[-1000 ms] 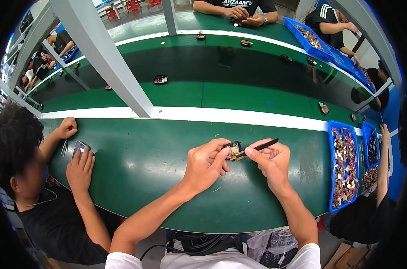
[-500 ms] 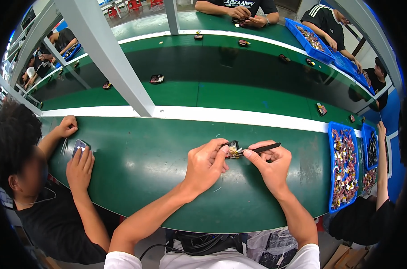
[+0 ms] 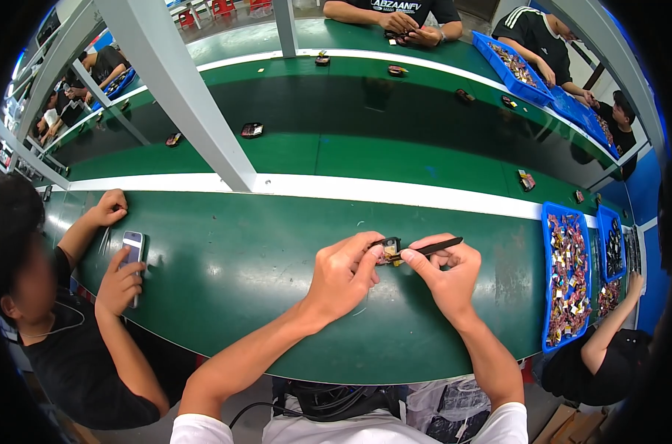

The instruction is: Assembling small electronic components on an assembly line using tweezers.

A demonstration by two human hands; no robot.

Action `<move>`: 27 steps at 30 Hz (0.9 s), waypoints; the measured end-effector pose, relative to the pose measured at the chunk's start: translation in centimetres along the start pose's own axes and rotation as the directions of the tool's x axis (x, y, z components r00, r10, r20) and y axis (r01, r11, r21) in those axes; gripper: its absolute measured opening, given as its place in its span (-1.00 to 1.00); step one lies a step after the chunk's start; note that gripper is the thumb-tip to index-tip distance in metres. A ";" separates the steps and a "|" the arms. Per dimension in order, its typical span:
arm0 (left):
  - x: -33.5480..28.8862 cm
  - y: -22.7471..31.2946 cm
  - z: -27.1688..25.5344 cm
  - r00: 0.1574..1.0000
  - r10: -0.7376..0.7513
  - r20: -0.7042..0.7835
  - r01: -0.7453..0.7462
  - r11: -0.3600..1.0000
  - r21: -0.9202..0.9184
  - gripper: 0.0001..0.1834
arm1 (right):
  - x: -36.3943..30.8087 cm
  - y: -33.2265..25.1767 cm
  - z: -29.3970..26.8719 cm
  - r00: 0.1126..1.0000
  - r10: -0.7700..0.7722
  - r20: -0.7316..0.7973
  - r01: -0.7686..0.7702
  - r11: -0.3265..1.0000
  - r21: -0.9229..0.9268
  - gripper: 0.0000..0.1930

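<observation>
My left hand (image 3: 345, 271) is closed on a small black-cased electronic part (image 3: 390, 244) with yellow and reddish bits, held just above the green bench (image 3: 277, 311). Black tweezers (image 3: 433, 249) are pinched in my right hand (image 3: 450, 271). Their tips reach into the small part from its right side, while the rear end points up to the right. Fingers partly cover the part, so its inner details and what the tips touch are hard to make out.
To the right, a blue tray (image 3: 546, 296) holds many small reddish parts; another blue tray (image 3: 611, 214) stands beyond it. A conveyor (image 3: 365, 111) carrying several small black units runs behind a white rail (image 3: 350, 186). A grey post (image 3: 180, 96) rises at left, near a co-worker's phone (image 3: 134, 248).
My hands stay nearly in place, the part shifting slightly. Units on the conveyor have moved a little left. The co-worker at left has shifted back, showing more of the phone.
</observation>
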State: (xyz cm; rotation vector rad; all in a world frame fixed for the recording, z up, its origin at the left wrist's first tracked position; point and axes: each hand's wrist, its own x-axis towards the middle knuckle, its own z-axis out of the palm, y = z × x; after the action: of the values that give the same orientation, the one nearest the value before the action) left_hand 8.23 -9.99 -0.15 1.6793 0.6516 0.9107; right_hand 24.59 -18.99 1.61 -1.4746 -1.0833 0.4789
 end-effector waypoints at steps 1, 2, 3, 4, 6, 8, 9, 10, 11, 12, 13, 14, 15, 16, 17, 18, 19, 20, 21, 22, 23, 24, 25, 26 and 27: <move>0.0 0.0 0.0 0.999 0.040 0.011 -0.040 0.999 0.017 -0.83 | 0.1 0.0 -0.1 0.997 0.072 0.011 -0.073 0.991 0.110 -0.90; 0.0 0.0 0.0 0.999 0.040 0.012 -0.041 0.999 0.015 -0.83 | 0.2 0.1 -0.2 0.989 0.143 0.028 -0.145 0.966 0.216 -0.91; 0.0 0.0 0.0 0.998 0.066 0.015 -0.067 0.997 0.025 -0.82 | 0.3 -0.1 -0.3 0.989 0.143 0.027 -0.145 0.966 0.215 -0.91; 0.0 -0.1 0.0 0.996 0.092 0.019 -0.093 0.995 0.035 -0.82 | 0.4 -0.4 -0.4 0.977 0.205 0.057 -0.213 0.946 0.243 -0.91; 0.0 -0.1 -0.1 0.996 0.091 0.020 -0.092 0.995 0.034 -0.82 | 0.6 -1.0 -0.5 0.960 0.264 0.089 -0.279 0.921 0.271 -0.92; 0.0 -0.1 -0.2 0.996 0.090 0.022 -0.091 0.995 0.032 -0.82 | 0.7 -1.5 -0.5 0.945 0.307 0.110 -0.325 0.904 0.278 -0.92; 0.0 -0.1 -0.2 0.996 0.091 0.017 -0.091 0.995 0.030 -0.82 | 0.7 -1.4 -0.6 0.946 0.306 0.110 -0.325 0.904 0.278 -0.92; 0.0 -0.1 -0.2 0.996 0.091 0.011 -0.091 0.995 0.029 -0.82 | 0.7 -1.3 -0.7 0.943 0.310 0.121 -0.332 0.906 0.264 -0.91; 0.0 -0.1 -0.2 0.996 0.091 0.011 -0.091 0.995 0.028 -0.82 | 0.7 -1.2 -0.8 0.940 0.315 0.131 -0.339 0.907 0.250 -0.91; 0.0 -0.1 -0.2 0.996 0.092 0.013 -0.093 0.995 0.030 -0.82 | 0.7 -1.3 -0.8 0.940 0.315 0.131 -0.339 0.907 0.249 -0.91; -0.1 -0.1 -0.2 0.995 0.094 0.015 -0.094 0.995 0.031 -0.82 | 0.7 -1.3 -0.8 0.941 0.309 0.136 -0.334 0.909 0.251 -0.91; -0.1 -0.1 -0.3 0.996 0.093 0.014 -0.094 0.995 0.031 -0.82 | 0.7 -1.3 -0.8 0.943 0.302 0.141 -0.330 0.910 0.253 -0.91; 0.0 0.1 -0.3 0.999 0.002 0.042 0.000 0.999 -0.040 -0.81 | 0.7 -1.4 -0.8 0.942 0.302 0.142 -0.330 0.910 0.253 -0.91; 0.0 0.1 -0.4 0.993 -0.087 0.076 0.095 0.990 -0.108 -0.79 | 0.7 -1.5 -0.7 0.943 0.302 0.142 -0.331 0.897 0.292 -0.92; 0.1 0.1 -0.6 0.993 -0.087 0.074 0.095 0.990 -0.108 -0.79 | 0.7 -1.6 -0.6 0.943 0.301 0.141 -0.332 0.883 0.332 -0.92; 0.3 0.0 -0.7 0.979 -0.170 0.117 0.192 0.957 -0.219 -0.76 | 0.7 -1.6 -0.5 0.943 0.301 0.143 -0.332 0.883 0.332 -0.92; 0.4 -0.1 -0.9 0.955 -0.245 0.169 0.288 0.902 -0.322 -0.73 | 0.5 -1.6 -0.4 0.948 0.290 0.135 -0.319 0.882 0.348 -0.92; 0.4 -0.2 -1.0 0.955 -0.244 0.167 0.286 0.902 -0.322 -0.73 | 0.4 -1.6 -0.4 0.952 0.277 0.127 -0.305 0.880 0.364 -0.92; 0.5 -0.3 -1.1 0.945 -0.253 0.205 0.314 0.875 -0.369 -0.71 | 0.3 -1.4 -0.4 0.953 0.276 0.128 -0.304 0.881 0.364 -0.92; 0.5 -0.4 -1.2 0.934 -0.260 0.244 0.343 0.844 -0.413 -0.69 | 0.2 -0.9 -0.3 0.970 0.218 0.109 -0.242 0.908 0.342 -0.91; 0.6 -0.4 -1.3 0.934 -0.260 0.244 0.342 0.844 -0.414 -0.69 | 0.0 -0.5 -0.2 0.983 0.159 0.090 -0.179 0.931 0.318 -0.91; 0.6 -0.5 -1.3 0.930 -0.261 0.260 0.353 0.834 -0.424 -0.68 | -0.1 -0.3 -0.1 0.983 0.158 0.089 -0.179 0.931 0.318 -0.91; 0.7 -0.5 -1.3 0.925 -0.262 0.276 0.363 0.825 -0.434 -0.68 | -0.2 0.0 0.0 0.994 0.097 0.057 -0.109 0.955 0.277 -0.90; 0.7 -0.7 -1.3 0.925 -0.262 0.276 0.363 0.824 -0.434 -0.68 | -0.3 0.1 0.1 0.999 0.035 0.030 -0.041 0.971 0.234 -0.90; 0.6 -0.8 -1.3 0.927 -0.252 0.277 0.357 0.821 -0.446 -0.67 | -0.3 0.1 0.1 0.999 0.036 0.030 -0.042 0.971 0.234 -0.90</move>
State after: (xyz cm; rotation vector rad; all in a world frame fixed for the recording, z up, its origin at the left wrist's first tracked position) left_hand 7.51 -8.54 -0.60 1.1467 0.4785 0.5915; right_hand 24.40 -19.14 1.39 -1.2857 -0.9831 0.6329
